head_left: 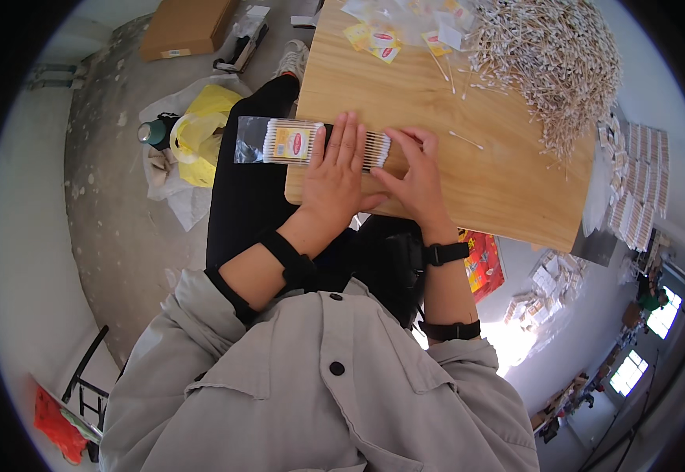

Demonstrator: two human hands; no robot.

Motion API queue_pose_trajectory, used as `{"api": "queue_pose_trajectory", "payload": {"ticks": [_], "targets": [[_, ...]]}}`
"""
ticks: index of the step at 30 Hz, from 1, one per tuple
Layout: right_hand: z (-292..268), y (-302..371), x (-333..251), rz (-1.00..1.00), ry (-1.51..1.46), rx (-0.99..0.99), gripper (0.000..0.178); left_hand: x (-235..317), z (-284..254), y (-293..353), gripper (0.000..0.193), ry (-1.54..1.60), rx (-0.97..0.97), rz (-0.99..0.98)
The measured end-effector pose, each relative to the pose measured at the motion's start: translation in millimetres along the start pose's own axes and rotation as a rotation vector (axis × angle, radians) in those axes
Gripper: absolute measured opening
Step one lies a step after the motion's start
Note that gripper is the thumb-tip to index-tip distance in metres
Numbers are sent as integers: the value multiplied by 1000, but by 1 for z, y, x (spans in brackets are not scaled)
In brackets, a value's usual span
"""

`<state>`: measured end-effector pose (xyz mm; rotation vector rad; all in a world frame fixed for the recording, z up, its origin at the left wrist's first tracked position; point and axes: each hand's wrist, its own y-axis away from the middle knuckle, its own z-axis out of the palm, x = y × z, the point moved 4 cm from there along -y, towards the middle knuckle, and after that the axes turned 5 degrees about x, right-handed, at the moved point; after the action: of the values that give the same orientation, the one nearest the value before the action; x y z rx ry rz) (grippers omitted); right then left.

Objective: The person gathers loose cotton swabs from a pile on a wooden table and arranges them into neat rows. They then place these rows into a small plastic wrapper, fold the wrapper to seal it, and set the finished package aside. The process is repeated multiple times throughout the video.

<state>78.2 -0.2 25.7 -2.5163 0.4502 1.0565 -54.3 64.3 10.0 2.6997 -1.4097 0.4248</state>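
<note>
A flat clear pack of cotton swabs [279,143], with a yellow and white card inside, lies across the near left part of the wooden table. Its clear left end reaches past the table edge above my leg. My left hand [333,175] rests flat over the middle of the pack, fingers stretched and close together, hiding part of the swabs. At the pack's right end, my right hand [417,175] has its thumb and forefinger apart, touching the row of white swab tips. One loose cotton swab [466,140] lies to the right of that hand.
A large heap of cotton swabs [547,63] covers the table's [508,189] far right. Small yellow cards [374,41] and clear bags lie at the far edge. Stacked swab packs [641,173] stand beyond the right side. On the floor are a yellow bag [201,130] and a cardboard box [185,30].
</note>
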Motion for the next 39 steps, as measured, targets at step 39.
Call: {"api": "queue_pose_trajectory", "payload": {"ticks": [39], "targets": [[33, -13, -3, 183, 298, 468, 48, 0, 0, 3, 114, 71, 68, -16]]}}
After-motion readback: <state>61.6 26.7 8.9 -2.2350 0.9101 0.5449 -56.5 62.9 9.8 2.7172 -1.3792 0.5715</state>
